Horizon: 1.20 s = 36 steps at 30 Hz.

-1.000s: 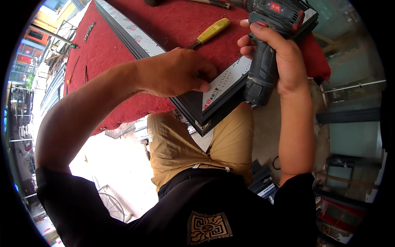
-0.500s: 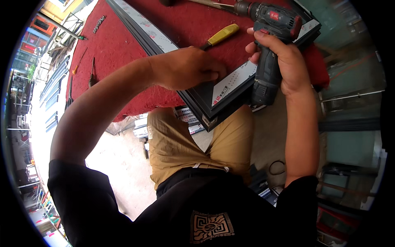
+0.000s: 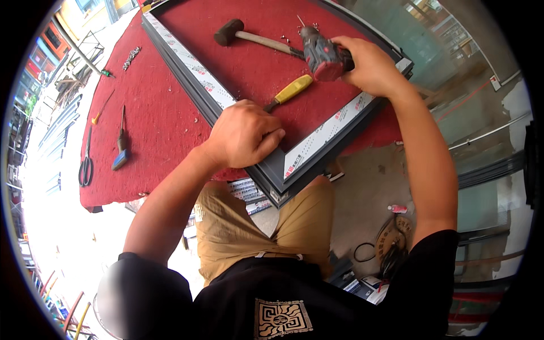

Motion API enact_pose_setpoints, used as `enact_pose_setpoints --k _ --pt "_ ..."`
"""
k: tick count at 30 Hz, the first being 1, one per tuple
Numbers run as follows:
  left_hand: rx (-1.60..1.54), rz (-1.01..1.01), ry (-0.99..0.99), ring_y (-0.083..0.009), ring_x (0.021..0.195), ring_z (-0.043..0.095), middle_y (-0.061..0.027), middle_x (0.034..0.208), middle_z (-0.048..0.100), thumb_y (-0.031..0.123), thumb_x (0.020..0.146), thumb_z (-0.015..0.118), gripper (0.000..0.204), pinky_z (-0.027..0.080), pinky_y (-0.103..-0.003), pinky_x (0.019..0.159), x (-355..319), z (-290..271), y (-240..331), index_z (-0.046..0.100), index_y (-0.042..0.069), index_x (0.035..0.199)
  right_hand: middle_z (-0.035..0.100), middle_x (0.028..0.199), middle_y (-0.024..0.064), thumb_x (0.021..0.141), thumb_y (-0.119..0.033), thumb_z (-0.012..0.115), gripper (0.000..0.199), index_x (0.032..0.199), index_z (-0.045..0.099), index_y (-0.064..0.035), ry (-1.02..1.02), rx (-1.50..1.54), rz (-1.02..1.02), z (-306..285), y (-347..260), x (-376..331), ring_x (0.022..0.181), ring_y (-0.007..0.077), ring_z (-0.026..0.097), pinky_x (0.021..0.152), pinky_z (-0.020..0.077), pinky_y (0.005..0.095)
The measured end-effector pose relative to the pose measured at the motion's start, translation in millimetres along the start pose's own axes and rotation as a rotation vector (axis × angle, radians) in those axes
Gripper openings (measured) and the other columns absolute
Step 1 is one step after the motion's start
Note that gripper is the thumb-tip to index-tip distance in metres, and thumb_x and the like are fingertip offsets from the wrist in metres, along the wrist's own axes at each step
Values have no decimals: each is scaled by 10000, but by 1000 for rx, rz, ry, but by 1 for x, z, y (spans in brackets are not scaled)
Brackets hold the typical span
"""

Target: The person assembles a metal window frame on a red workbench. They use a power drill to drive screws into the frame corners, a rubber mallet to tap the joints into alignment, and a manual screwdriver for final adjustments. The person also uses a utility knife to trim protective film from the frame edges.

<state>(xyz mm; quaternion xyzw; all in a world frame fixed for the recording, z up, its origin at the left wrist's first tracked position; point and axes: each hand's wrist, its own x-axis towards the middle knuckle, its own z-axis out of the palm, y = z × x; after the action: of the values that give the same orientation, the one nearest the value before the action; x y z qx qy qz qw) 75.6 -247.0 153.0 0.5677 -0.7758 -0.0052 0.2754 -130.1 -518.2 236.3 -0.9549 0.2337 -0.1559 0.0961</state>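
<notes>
My right hand (image 3: 371, 67) is wrapped round a cordless drill (image 3: 326, 55), held over the red-covered table with its bit pointing away from me. Curled like a fist, my left hand (image 3: 246, 135) lies over the left side of a dark metal window frame (image 3: 292, 184), near its front corner; whatever its fingers hold is hidden. White printed film covers part of the frame's faces. Just beyond my left hand lies a yellow-handled tool (image 3: 294, 89), its shaft partly hidden. A mallet (image 3: 229, 33) with a wooden handle rests inside the frame, its handle end close to the drill.
Small screws (image 3: 131, 58) lie in a pile on the red cloth (image 3: 153, 130) at the left. Scissors (image 3: 85, 170), a blue-ended screwdriver (image 3: 120, 156) and a thin yellow-handled tool (image 3: 95, 120) lie nearby. Glass panels stand to the right. A bottle (image 3: 397, 209) is on the floor.
My right hand has carried the drill away from me, from above the frame's near side to inside the frame. My left hand has drawn back from the frame's inner corner. The view has shifted.
</notes>
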Motion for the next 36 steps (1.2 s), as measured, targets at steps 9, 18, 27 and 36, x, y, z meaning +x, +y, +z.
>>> enact_pose_setpoints --k 9,18,27,36 --pt "-35 0 122 -411 790 671 -145 729 667 212 888 759 196 548 -508 789 -2 6 -3 695 67 774 754 1384 129 870 -177 919 632 1458 687 -186 -70 -357 158 26 62 34 1340 368 705 1139 526 508" --pt "-56 35 187 -399 754 661 -132 727 665 177 844 763 152 543 -506 767 -6 13 -7 683 76 763 762 1392 118 817 -170 962 697 1464 700 -177 -154 -527 135 50 100 55 1361 348 708 1154 516 508" --pt "-94 58 162 -401 737 651 -138 723 652 148 837 725 126 538 -511 758 -7 5 -16 670 72 753 760 1439 133 801 -195 978 733 1479 703 -142 -231 -495 141 42 94 62 1403 354 689 1149 539 509" --pt "-96 26 199 -443 753 619 -190 739 612 123 887 701 189 503 -533 750 -13 -7 -39 618 27 748 635 1615 151 890 -145 876 994 1774 422 -179 -354 -739 133 41 71 64 1541 331 574 1395 286 556"
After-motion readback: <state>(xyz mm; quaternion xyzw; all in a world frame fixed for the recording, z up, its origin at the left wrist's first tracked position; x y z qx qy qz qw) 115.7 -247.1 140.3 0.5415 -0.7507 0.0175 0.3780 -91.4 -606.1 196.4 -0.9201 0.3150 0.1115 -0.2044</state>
